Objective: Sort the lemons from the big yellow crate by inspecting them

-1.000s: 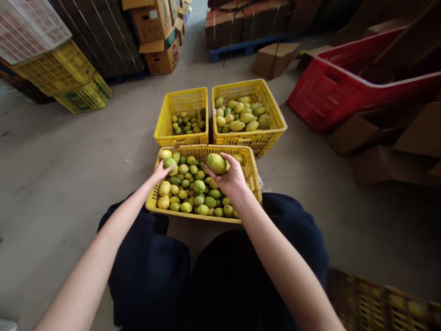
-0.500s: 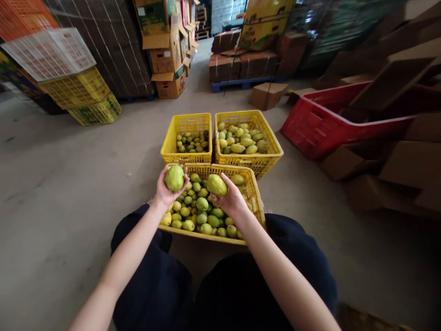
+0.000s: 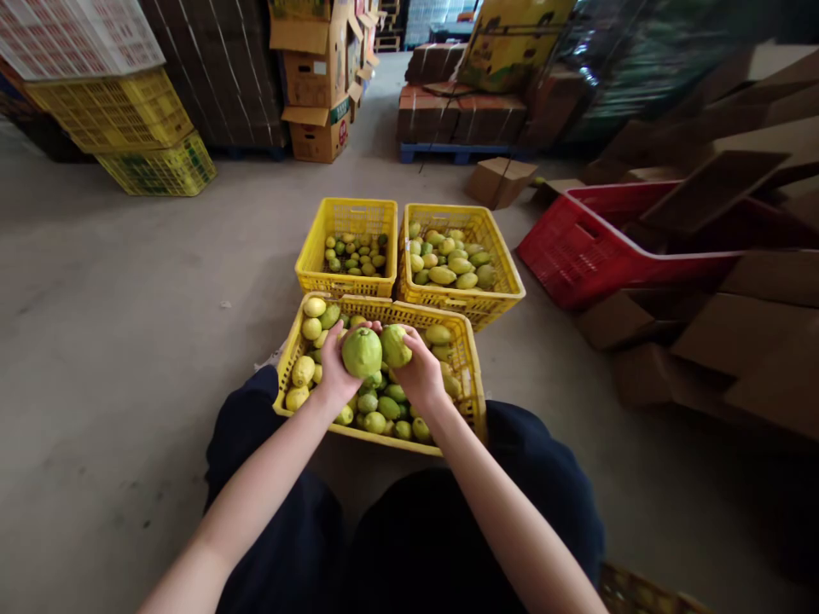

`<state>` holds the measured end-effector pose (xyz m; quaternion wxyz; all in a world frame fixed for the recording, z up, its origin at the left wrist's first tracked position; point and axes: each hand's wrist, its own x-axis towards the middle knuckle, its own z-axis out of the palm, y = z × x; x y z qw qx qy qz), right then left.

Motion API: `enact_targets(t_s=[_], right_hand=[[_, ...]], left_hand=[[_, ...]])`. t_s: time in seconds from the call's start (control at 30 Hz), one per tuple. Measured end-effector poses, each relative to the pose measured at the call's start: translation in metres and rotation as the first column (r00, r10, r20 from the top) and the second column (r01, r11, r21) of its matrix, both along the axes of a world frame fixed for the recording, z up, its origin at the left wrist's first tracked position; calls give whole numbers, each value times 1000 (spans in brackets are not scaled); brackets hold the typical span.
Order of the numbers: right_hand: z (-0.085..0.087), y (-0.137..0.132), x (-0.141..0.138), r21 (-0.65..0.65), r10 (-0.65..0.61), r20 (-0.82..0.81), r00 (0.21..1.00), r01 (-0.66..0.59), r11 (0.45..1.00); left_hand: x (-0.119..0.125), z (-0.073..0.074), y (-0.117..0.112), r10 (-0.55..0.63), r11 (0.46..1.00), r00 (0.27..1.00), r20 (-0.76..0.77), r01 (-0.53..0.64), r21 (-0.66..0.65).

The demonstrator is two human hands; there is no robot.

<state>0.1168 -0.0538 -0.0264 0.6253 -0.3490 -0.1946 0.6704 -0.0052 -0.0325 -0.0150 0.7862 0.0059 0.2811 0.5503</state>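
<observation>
My left hand [image 3: 336, 373] is wrapped round a large, round green lemon [image 3: 362, 353]. A second green lemon [image 3: 396, 346], yellower and knobbly, is in my right hand [image 3: 423, 375], its fingers partly hidden behind the fruit. Both hands are close together over the near yellow crate [image 3: 477, 388], and the two fruits nearly meet. That crate holds many green and yellow lemons [image 3: 387, 408], some hidden by my hands. Behind it stand a left yellow crate [image 3: 345, 285] with small lemons and a right yellow crate [image 3: 470, 302] with larger ones.
To the right, a red crate [image 3: 576, 247] sits among cardboard boxes [image 3: 748, 341]. Stacked crates [image 3: 115, 115] stand at the far left. Cartons [image 3: 320, 102] and a loaded blue pallet [image 3: 448, 153] are at the back. Grey floor [image 3: 159, 324] surrounds the yellow crates.
My hands have come together, the left one moving right and slightly down, each still with its lemon. Yellow lemons at the near crate's left side now show. The view has shifted slightly.
</observation>
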Motion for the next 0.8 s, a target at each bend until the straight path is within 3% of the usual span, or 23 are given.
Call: enact_targets(t_s=[0.27,0.47,0.53,0.7,0.8], right_hand=[[-9,-7,0,149,95,323,942,-150,977],[-15,-7,-1,282,-26,585,810,-173,944],[-16,-6,-1,339,-117,679,725,-167,926],[-18,-7,3,401,-280,887,368,-310,862],[-18,-11,2,395,-304,914,270,-410,822]], left_hand=[[-4,-5,4,48,999,999,-2,-48,1],[-5,0,1,-11,998,1000,-24,12,55],[-4,-1,-1,-76,993,997,-22,78,87],[1,-18,-4,-142,990,986,-84,142,-2],[1,-28,-3,-134,991,978,-161,128,-48]])
